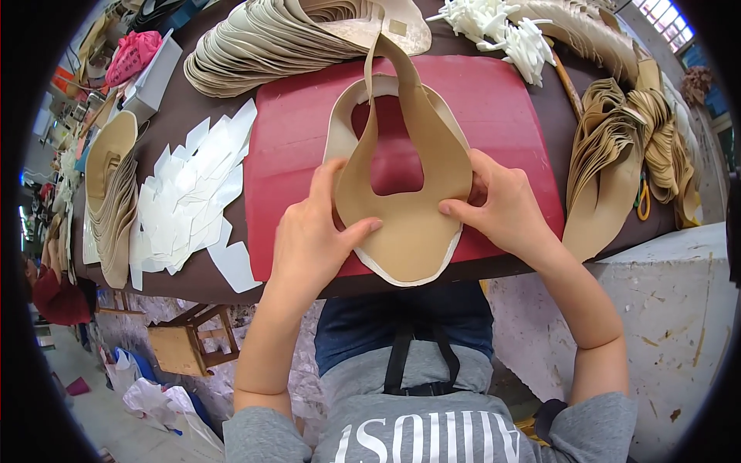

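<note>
A tan, horseshoe-shaped shoe-upper piece (409, 193) with a paler lining edge lies on a red mat (293, 139) at the table's front edge. My left hand (312, 231) grips its left side, thumb on top of the tan face. My right hand (502, 204) pinches its right side, thumb pressed on the surface. A narrow strap of the piece runs up toward the stack behind it.
A fanned stack of beige cut pieces (262, 46) lies behind the mat. White cut shapes (189, 201) spread at left, tan piece stacks (112, 201) further left and at right (625, 147). White plastic parts (502, 27) sit at the back. A wooden stool (185, 343) stands below.
</note>
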Available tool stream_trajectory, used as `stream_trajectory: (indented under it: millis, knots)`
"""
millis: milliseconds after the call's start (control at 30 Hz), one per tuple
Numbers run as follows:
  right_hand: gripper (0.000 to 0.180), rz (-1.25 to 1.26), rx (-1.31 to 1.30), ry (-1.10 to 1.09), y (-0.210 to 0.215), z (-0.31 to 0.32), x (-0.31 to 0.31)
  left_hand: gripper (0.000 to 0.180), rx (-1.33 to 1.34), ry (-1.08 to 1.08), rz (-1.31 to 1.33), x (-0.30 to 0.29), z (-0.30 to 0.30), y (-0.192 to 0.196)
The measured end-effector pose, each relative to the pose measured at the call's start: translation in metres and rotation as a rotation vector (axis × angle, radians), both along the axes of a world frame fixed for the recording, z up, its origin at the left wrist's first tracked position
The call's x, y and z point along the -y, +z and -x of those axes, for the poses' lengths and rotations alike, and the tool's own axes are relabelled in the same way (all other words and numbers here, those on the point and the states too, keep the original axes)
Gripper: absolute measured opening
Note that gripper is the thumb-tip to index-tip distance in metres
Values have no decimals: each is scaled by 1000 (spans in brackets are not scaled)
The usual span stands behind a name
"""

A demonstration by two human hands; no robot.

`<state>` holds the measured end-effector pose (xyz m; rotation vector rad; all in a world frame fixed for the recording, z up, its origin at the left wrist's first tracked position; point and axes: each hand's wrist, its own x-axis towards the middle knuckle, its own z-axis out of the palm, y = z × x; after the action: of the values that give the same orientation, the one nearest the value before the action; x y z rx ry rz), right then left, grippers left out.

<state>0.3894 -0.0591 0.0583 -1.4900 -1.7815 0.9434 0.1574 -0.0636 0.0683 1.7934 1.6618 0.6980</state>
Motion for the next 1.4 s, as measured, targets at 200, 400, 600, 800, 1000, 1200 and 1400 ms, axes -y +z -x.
stream_trajectory:
  millis: [200,400,600,800,1000,1200,1400]
  knots:
    - [33,-116,115,50,1,0,-2,65,-424,-92,-493,45,-46,-27]
    - [19,-87,-43,154,13,-22,-44,62,-463,-487,-705,54,-49,-60]
    - [19,42,31,159,3,-25,-55,61,-319,-389,-488,53,-64,-36]
    - [20,-32,188,250,15,-19,-70,58,-490,-311,-588,46,-75,-53]
    - [18,-231,289,311,2,-25,-87,54,-531,-288,-469,38,-83,-45]
    - [17,-347,373,324,9,-22,-80,51,-513,-310,-408,23,-83,-49]
    - [21,-429,529,301,5,-28,-80,42,-573,-515,-598,20,-54,-40]
